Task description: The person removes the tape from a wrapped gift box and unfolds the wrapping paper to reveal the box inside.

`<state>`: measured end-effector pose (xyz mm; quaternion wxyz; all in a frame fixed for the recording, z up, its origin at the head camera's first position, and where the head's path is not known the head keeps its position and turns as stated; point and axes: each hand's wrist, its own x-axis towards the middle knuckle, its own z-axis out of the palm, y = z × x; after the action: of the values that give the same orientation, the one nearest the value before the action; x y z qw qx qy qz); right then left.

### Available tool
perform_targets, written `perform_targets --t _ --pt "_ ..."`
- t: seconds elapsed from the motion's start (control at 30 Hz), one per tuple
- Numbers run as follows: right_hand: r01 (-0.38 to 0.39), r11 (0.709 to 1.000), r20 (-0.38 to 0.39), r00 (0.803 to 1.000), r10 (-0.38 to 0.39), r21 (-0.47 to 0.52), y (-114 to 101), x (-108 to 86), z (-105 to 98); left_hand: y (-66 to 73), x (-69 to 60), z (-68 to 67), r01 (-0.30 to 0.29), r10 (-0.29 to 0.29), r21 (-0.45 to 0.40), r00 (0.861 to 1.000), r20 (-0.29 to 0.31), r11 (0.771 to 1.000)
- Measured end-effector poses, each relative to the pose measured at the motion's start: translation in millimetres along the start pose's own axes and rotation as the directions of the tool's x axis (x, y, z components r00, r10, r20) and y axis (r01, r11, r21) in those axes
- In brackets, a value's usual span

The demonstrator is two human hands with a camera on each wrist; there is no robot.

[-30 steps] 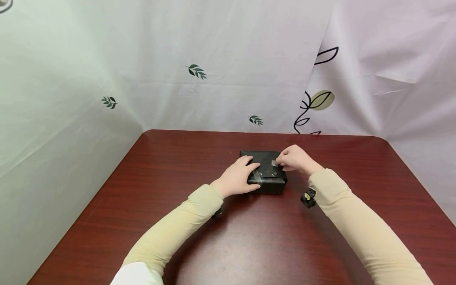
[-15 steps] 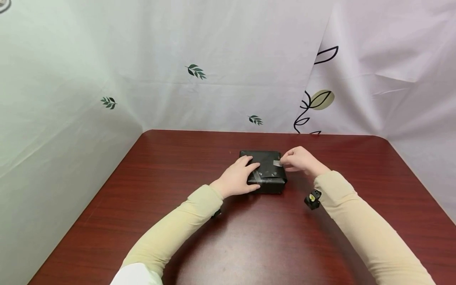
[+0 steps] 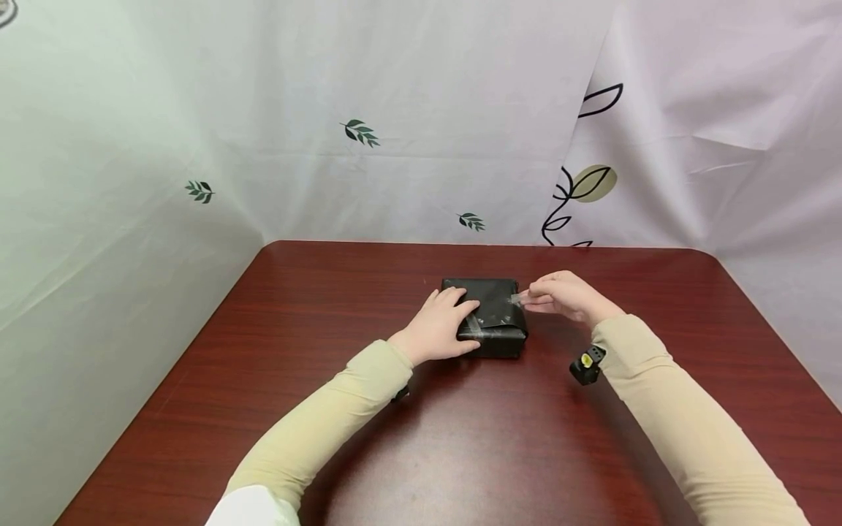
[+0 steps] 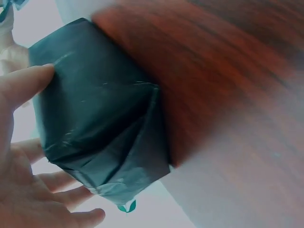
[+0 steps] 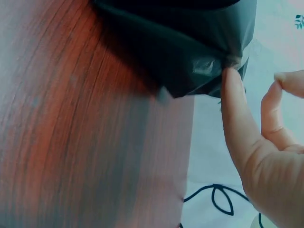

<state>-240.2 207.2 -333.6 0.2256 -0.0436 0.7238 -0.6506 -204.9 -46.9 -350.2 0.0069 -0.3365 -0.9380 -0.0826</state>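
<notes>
Head view: a person steadies a parcel (image 3: pixel 493 292) wrapped in black toward the far side of a dark red table (image 3: pixel 421 453), a white curtain (image 3: pixel 408 73) behind. The left hand (image 3: pixel 430 329) rests with fingers spread across the parcel's near left part, thumb against the front face, pressing rather than clutching. On the opposite side the right hand (image 3: pixel 569 296) works at a strip of clear tape (image 3: pixel 516 299) on the parcel's right edge.

Seen from the right wrist, one straight finger (image 5: pixel 233 99) touches the wrapping at the tape, while the other visible fingers bend, their tips close together; nothing shows between them. The work looks to be at the taping-down step, and the next move likely calls for smoothing the strip over the edge onto the side, the left hand keeping the parcel put. As I see it, the parcel lies between the two hands, beneath the left one's fingers and just beside the right one's fingertips.
</notes>
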Motion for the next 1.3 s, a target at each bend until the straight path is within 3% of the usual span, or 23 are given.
perform_targets --t 0.3,0.43,0.7,0.87,0.97,1.13,1.3 --pt "0.004 0.996 0.064 0.998 -0.01 0.094 4 0.5 -2 13.7 13.4 -8.0 -0.082 0.072 0.137 0.995 0.071 0.987" --pt "-0.012 0.992 0.122 0.992 -0.003 0.127 5 0.6 -4 25.3 16.4 -11.8 -0.072 0.048 0.178 0.99 0.136 0.981" --pt "-0.021 0.991 0.138 0.99 0.002 0.134 7 0.4 -7 39.9 21.4 -14.1 -0.023 -0.039 0.272 0.975 0.219 0.962" --pt "-0.017 0.984 0.128 0.992 -0.006 0.176 8 -1.8 -8 41.3 23.4 -12.5 -0.029 -0.044 0.307 0.973 0.228 0.951" --pt "-0.02 0.979 0.117 0.993 -0.004 0.204 9 -2.9 -9 40.6 24.2 -9.9 -0.03 -0.033 0.276 0.975 0.219 0.961" --pt "-0.014 0.98 0.118 0.993 -0.01 0.198 10 -4.5 -11 41.1 26.1 -5.1 -0.065 0.033 0.184 0.985 0.17 0.981" --pt "-0.01 0.978 0.138 0.99 -0.019 0.209 11 -7.6 -14 42.7 25.3 0.3 -0.098 0.071 0.223 0.99 0.124 0.97"
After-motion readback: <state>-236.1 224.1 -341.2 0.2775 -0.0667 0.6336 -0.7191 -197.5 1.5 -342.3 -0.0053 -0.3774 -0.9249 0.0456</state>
